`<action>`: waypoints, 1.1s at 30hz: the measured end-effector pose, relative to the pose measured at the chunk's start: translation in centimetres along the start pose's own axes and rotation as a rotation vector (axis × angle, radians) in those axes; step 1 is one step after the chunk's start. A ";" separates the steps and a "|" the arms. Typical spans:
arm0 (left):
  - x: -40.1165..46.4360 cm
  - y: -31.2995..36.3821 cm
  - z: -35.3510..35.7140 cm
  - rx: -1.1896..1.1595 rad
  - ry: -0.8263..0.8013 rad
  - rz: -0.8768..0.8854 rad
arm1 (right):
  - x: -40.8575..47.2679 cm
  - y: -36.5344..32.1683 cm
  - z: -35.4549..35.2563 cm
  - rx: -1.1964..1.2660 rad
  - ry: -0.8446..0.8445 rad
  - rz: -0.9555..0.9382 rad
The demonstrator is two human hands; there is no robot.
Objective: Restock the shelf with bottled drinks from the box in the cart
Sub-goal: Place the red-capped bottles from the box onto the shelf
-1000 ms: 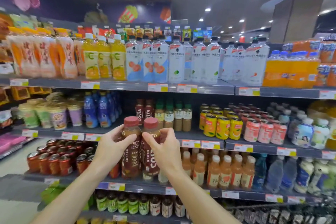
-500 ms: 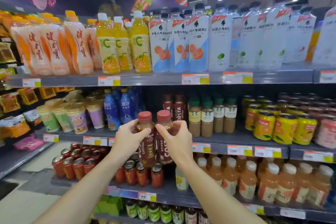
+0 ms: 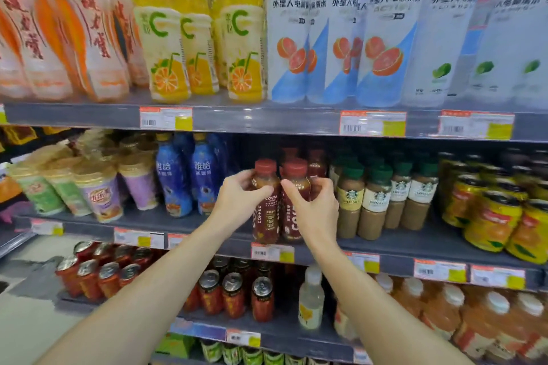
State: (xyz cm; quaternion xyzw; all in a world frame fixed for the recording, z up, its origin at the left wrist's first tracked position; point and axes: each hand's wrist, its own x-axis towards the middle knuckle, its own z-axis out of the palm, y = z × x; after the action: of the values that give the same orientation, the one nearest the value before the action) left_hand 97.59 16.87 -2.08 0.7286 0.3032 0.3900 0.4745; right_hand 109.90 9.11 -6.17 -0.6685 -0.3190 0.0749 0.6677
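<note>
At the centre of the frame, the left hand [image 3: 241,201] curls its fingers round one red-capped coffee bottle [image 3: 266,201], and the right hand [image 3: 314,210] grasps a second coffee bottle [image 3: 293,204] just beside it. Both bottles stand upright and touching at the front edge of the middle shelf [image 3: 385,246], left of the green-capped bottles [image 3: 376,201].

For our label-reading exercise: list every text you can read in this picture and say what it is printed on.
"COFFEE": brown bottle held by the left hand.
"C": yellow juice bottles, top shelf.
"外星人电解质水": white bottles, top shelf.
"雅哈": blue bottles, middle shelf.
Price tags: too blurred.
The right hand's bottle: lettering partly hidden.
</note>
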 end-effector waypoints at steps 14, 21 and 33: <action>6.4 -4.6 1.1 -0.110 -0.225 0.023 | 2.8 2.3 2.0 -0.088 0.207 0.025; 6.4 -6.9 1.3 0.018 -0.241 0.040 | -0.5 5.9 3.5 -0.176 0.230 -0.052; 10.9 -6.3 0.9 0.128 -0.547 -0.027 | 0.1 7.3 3.8 -0.243 0.295 0.025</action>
State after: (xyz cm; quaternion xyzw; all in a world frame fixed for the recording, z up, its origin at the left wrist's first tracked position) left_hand 103.43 27.61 -5.14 0.8312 0.1975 0.1525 0.4968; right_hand 110.43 13.06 -13.38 -0.7517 -0.2163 -0.0547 0.6206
